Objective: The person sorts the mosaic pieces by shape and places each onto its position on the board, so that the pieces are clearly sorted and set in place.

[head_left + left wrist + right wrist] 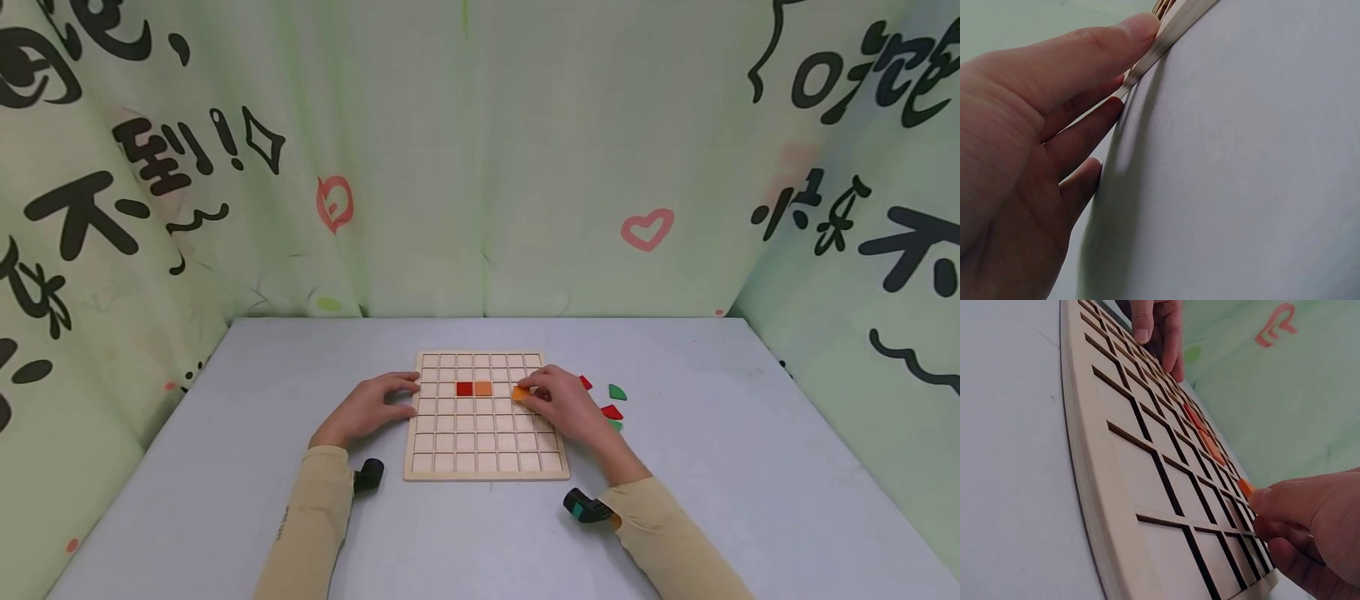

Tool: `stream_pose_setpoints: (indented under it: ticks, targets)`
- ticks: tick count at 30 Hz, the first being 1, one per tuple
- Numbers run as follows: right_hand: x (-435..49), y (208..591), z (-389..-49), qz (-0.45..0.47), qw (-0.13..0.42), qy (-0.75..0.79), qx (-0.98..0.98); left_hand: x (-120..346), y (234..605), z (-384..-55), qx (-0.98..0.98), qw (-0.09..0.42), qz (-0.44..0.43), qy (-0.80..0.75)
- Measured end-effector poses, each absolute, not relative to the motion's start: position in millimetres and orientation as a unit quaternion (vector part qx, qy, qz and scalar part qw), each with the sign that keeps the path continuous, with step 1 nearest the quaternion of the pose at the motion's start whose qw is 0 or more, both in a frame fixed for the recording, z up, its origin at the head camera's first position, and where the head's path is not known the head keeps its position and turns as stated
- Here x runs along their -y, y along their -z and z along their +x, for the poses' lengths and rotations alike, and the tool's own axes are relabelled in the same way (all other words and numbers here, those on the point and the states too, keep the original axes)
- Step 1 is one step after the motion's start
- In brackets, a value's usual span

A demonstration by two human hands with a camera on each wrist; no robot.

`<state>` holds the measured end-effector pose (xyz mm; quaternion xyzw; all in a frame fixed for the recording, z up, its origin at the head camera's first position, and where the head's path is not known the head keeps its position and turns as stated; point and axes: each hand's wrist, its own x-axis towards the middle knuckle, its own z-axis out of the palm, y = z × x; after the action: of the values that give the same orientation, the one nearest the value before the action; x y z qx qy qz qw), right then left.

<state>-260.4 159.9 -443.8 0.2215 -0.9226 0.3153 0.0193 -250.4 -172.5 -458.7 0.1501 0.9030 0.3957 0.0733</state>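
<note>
A wooden grid board (487, 477) lies on the table. One red square tile (465, 388) and one orange square tile (483, 388) sit side by side in neighbouring cells of its upper half. Between thumb and fingertips, my right hand (566, 404) pinches another orange tile (1245, 487) above cells near the board's right side, to the right of the placed pair. My left hand (371, 407) rests against the board's left edge, thumb and fingers extended and touching the rim. Part of the board's right edge is hidden under my right hand.
Right of the board lie several loose pieces, among them a red piece (612, 412) and a green piece (617, 392), some partly covered by my right hand. The white table (675, 350) meets a pale green curtain (555, 150) at the back.
</note>
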Motion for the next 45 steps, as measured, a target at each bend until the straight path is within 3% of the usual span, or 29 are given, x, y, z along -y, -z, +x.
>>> stream_pose_setpoints:
  ticks: [45]
  targets:
    - [-129,446,-279,0.229,0.011,-0.271,0.935,173,459,-249,-0.899,0.065,0.157,-0.404]
